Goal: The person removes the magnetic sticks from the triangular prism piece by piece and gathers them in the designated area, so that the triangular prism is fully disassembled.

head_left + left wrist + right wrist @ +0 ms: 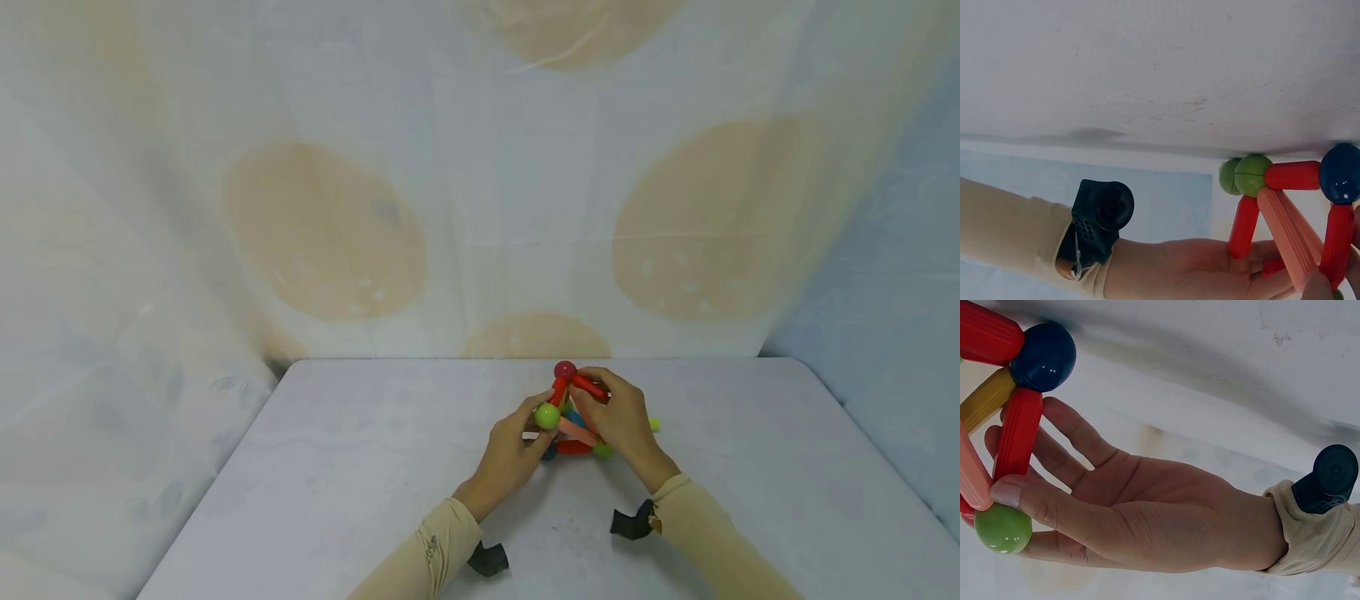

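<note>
1. We steady the rod-and-ball frame (572,417), which stands on the desk (375,467) at its centre, by the lower joints so the magnets hold.
2. Our left hand (513,454), at 8 o'clock of the frame, pinches the green ball (547,416) with thumb and fingers.
3. Our right hand (622,421), at 3 o'clock, seems to pinch a red rod (588,387) below the red top ball (565,371); fingers curled.
4. Both wrists hover low, forearms converging.

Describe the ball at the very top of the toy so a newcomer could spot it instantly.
On the pale table, both hands cup a small rod-and-ball structure. At its peak sits the red ball, above the red rods. It is the only red ball; the others showing are green or dark blue.
</note>
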